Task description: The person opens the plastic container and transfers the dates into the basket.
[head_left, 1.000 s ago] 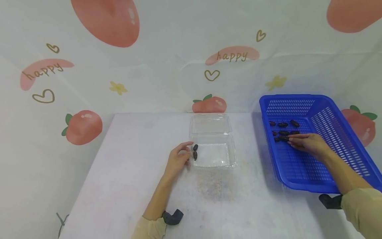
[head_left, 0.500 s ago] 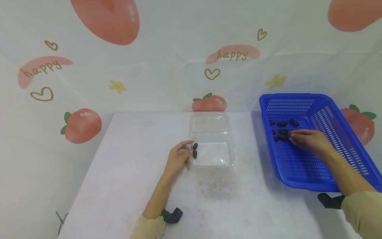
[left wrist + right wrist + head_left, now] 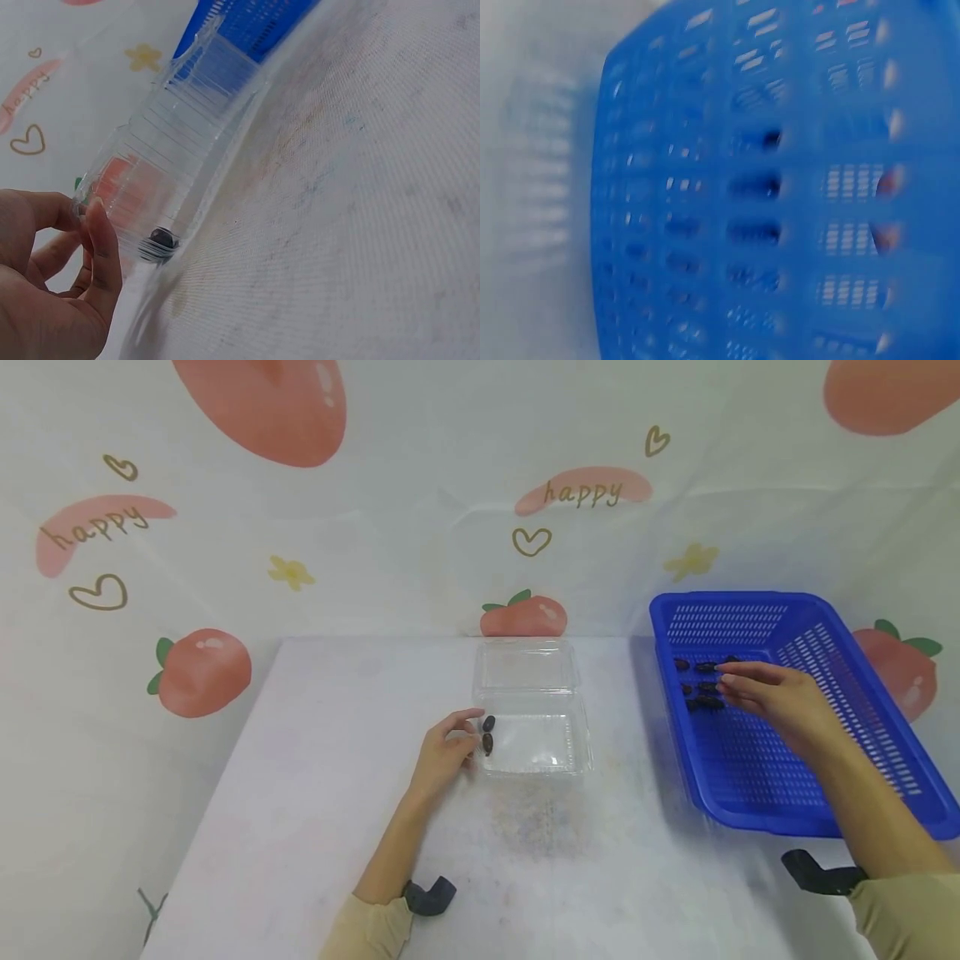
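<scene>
My left hand [image 3: 442, 752] holds the left edge of a clear plastic clamshell box [image 3: 536, 768], with thumb and finger pinching its rim in the left wrist view. The box's lid [image 3: 527, 667] is folded back. Inside, along the left wall, lie two dark dates [image 3: 487, 744]. My right hand [image 3: 780, 702] is over the left part of a blue basket [image 3: 697, 777], fingers bent together at the tips. Several dark dates [image 3: 707, 702] lie in rows there; some are behind the hand. Whether a date is between those fingertips is hidden.
A white cloth-covered table [image 3: 337, 710] carries the box and the basket. Behind it hangs a printed backdrop [image 3: 420, 552]. Slotted basket side [image 3: 705, 187] fills most of the blurred right wrist view.
My right hand has moved up and slightly left, away from the front row of dates. My left hand keeps its hold on the box. The head view has shifted a little.
</scene>
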`<state>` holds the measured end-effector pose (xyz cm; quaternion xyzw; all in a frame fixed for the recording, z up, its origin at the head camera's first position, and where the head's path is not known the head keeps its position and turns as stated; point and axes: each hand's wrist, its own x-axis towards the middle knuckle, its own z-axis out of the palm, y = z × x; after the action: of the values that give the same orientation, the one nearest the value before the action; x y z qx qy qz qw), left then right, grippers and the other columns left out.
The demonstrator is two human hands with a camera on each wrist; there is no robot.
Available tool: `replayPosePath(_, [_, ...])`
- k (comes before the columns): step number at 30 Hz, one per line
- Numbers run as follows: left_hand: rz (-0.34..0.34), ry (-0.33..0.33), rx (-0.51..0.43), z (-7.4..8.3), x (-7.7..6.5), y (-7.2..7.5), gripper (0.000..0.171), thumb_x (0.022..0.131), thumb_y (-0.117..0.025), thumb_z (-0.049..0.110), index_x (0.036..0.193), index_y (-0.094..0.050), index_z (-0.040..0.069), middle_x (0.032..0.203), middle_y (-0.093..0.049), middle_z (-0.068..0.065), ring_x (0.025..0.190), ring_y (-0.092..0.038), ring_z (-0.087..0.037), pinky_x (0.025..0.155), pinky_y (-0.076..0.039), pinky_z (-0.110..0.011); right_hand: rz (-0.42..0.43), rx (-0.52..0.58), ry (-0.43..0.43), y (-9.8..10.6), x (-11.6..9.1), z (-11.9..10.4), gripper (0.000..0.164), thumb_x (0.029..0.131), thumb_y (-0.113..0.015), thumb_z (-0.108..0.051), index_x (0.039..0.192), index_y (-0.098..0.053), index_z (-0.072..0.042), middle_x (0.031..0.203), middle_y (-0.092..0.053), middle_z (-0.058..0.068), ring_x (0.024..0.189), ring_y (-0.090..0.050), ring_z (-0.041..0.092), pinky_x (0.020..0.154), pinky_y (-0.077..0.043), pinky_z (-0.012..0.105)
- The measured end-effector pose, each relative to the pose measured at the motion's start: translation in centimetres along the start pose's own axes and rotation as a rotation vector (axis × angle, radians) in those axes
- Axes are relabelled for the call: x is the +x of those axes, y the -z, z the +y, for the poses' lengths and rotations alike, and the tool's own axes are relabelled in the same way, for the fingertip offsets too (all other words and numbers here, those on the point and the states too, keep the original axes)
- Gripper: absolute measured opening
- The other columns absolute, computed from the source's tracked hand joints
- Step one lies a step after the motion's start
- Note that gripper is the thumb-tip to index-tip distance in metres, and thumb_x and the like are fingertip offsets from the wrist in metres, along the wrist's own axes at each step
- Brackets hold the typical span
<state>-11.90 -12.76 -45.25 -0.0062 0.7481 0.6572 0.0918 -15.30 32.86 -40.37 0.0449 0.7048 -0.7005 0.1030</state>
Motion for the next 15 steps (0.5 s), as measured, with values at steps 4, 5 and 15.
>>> replayPosePath(4, [0.000, 0.005, -0.003, 0.0, 0.0, 0.0, 0.044, 0.090, -0.057, -0.006, 0.133, -0.059, 0.000, 0.109, -0.053, -0.017, 0.063, -0.054, -0.016, 0.061, -0.055, -0.029, 0.014, -0.054, 0.016, -1.2, -0.5, -0.4, 0.022, 0.096, -0.066, -0.019, 0.116, -0.071, -0.014, 0.103, -0.071, -0.011, 0.094, -0.068, 0.003, 0.079, -0.055, 0.016])
replayPosePath(5, [-0.001, 0.005, -0.005, 0.0, 0.0, 0.0, 0.044, 0.090, -0.057, -0.006, 0.133, -0.059, 0.000, 0.109, -0.053, -0.017, 0.063, -0.054, -0.016, 0.061, -0.055, -0.029, 0.021, -0.070, 0.012, -1.6, -0.6, -0.6, 0.025, 0.095, -0.066, -0.021, 0.119, -0.070, -0.013, 0.104, -0.070, -0.011, 0.095, -0.068, 0.003, 0.079, -0.055, 0.016])
replayPosePath(15, [0.002, 0.011, -0.037, 0.0, 0.0, -0.3, 0.044, 0.090, -0.057, -0.005, 0.134, -0.058, -0.001, 0.107, -0.051, -0.014, 0.065, -0.053, -0.015, 0.058, -0.054, -0.028, -0.016, -0.154, 0.080, -5.0, -1.4, -1.8, 0.039, 0.096, -0.065, -0.024, 0.129, -0.063, -0.002, 0.110, -0.071, -0.005, 0.097, -0.068, 0.007, 0.083, -0.054, 0.016])
